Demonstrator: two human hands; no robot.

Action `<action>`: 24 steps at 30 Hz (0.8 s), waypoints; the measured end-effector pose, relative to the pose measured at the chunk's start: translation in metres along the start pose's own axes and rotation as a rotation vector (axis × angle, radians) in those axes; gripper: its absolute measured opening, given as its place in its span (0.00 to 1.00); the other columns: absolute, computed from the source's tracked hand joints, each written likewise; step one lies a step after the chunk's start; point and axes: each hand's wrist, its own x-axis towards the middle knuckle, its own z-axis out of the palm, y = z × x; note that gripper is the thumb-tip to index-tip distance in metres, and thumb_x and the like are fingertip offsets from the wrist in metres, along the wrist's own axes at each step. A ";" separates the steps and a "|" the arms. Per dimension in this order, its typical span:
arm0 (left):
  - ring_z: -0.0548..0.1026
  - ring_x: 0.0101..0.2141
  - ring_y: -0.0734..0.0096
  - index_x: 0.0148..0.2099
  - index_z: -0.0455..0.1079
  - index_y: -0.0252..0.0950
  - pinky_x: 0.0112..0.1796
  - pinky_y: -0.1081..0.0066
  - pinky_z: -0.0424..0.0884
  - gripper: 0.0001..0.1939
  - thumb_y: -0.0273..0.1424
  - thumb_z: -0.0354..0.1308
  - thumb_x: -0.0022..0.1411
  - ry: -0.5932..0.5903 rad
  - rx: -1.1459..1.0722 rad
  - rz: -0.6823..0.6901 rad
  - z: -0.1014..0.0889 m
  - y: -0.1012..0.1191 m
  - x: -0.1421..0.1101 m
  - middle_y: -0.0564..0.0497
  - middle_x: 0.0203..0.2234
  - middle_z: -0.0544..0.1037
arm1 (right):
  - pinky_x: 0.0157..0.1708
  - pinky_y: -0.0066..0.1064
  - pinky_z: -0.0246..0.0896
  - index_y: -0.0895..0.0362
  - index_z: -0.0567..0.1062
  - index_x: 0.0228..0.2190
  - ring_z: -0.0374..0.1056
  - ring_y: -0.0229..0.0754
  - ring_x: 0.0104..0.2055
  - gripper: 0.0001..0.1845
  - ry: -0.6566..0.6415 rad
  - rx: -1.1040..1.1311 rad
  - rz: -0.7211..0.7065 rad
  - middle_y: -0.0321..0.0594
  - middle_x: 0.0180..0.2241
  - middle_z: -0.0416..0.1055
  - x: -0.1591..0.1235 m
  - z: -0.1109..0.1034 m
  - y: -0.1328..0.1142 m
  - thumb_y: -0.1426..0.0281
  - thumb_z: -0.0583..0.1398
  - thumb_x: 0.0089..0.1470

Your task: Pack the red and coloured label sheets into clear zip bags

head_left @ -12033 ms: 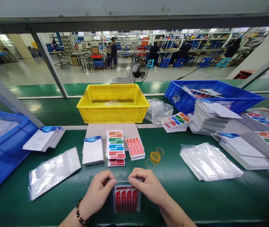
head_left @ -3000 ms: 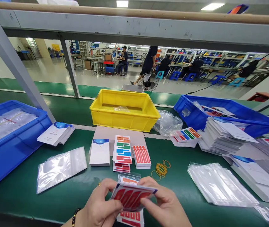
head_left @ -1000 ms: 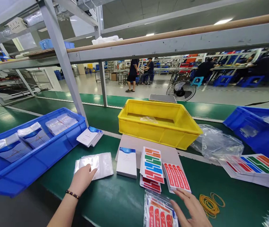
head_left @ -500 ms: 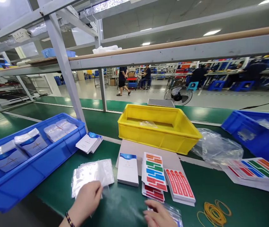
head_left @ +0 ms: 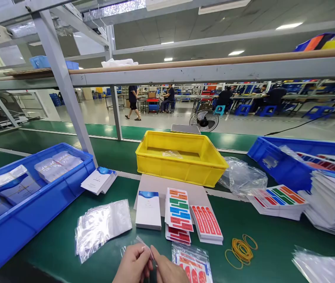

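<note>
My left hand [head_left: 135, 262] pinches a clear plastic bag [head_left: 141, 241] near the front edge of the table. Close against it, my right hand [head_left: 167, 269] has its fingertips on the same bag's edge. Left of them lies a fanned pile of clear plastic bags [head_left: 104, 226]. A filled zip bag [head_left: 192, 264] with red and orange sticker sheets inside rests just right of my hands. Beyond stand a stack of white and blue booklets [head_left: 148, 210], a stack of colored sticker sheets [head_left: 179, 210] and a stack of red sticker sheets [head_left: 206, 224].
A yellow bin [head_left: 179, 169] sits behind the stacks. Blue bins stand at left [head_left: 52, 192] and right [head_left: 258, 151]. Rubber bands [head_left: 241, 251] lie at right, near a tall paper stack [head_left: 332, 204]. A metal shelf post [head_left: 64, 78] rises at left.
My left hand has moved right from the bag pile with a bag. My right hand has left the filled zip bag and met my left. The view has turned right.
</note>
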 end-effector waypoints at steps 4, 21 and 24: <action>0.59 0.18 0.75 0.18 0.57 0.37 0.21 0.74 0.55 0.22 0.51 0.50 0.48 0.025 0.010 0.065 0.005 -0.001 0.000 0.57 0.13 0.60 | 0.28 0.24 0.64 0.56 0.71 0.35 0.70 0.40 0.29 0.10 -0.158 0.231 0.210 0.38 0.28 0.72 0.016 -0.027 -0.009 0.74 0.57 0.47; 0.53 0.16 0.77 0.16 0.53 0.39 0.20 0.73 0.51 0.19 0.44 0.47 0.52 0.027 0.101 0.019 0.017 -0.013 0.004 0.59 0.11 0.55 | 0.28 0.30 0.60 0.61 0.69 0.36 0.67 0.44 0.30 0.14 0.133 -0.012 0.153 0.46 0.30 0.70 0.022 -0.039 -0.003 0.65 0.49 0.57; 0.52 0.14 0.77 0.17 0.53 0.39 0.17 0.73 0.51 0.18 0.40 0.45 0.55 0.047 0.090 0.011 0.012 -0.010 0.007 0.60 0.10 0.53 | 0.26 0.31 0.59 0.59 0.70 0.34 0.65 0.43 0.28 0.12 0.087 -0.014 0.005 0.45 0.28 0.69 0.023 -0.043 -0.007 0.69 0.48 0.57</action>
